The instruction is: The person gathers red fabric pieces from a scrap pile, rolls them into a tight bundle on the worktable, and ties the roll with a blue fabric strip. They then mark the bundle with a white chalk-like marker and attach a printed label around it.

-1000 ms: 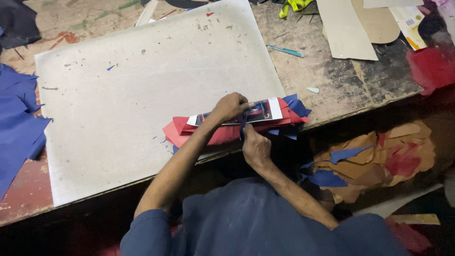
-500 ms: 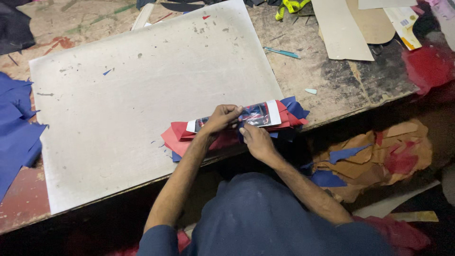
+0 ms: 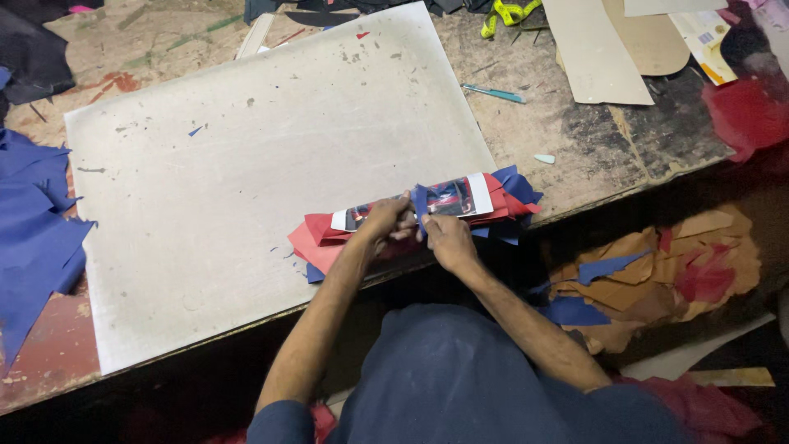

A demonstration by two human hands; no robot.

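A long bundle of red and blue cut pieces [image 3: 493, 197] lies along the near edge of the large white cutting board [image 3: 271, 164], topped by a printed paper card [image 3: 460, 196]. A blue strip [image 3: 420, 205] is wrapped around the bundle's middle. My left hand [image 3: 385, 220] rests on the bundle left of the strip, fingers pinching at it. Just right and nearer, my right hand [image 3: 444, 238] grips the blue strip's end.
Blue sheets [image 3: 33, 230] lie at the left table end. A teal knife [image 3: 493, 93], cardboard patterns [image 3: 600, 49] and a yellow-green object [image 3: 509, 12] sit at the back right. Red material [image 3: 748, 111] lies far right. Brown, blue and red scraps [image 3: 657, 271] are piled below the table edge.
The view has shifted slightly. Both hands have stayed at the bundle's middle, working the blue strip around it; the left hand slid slightly left.
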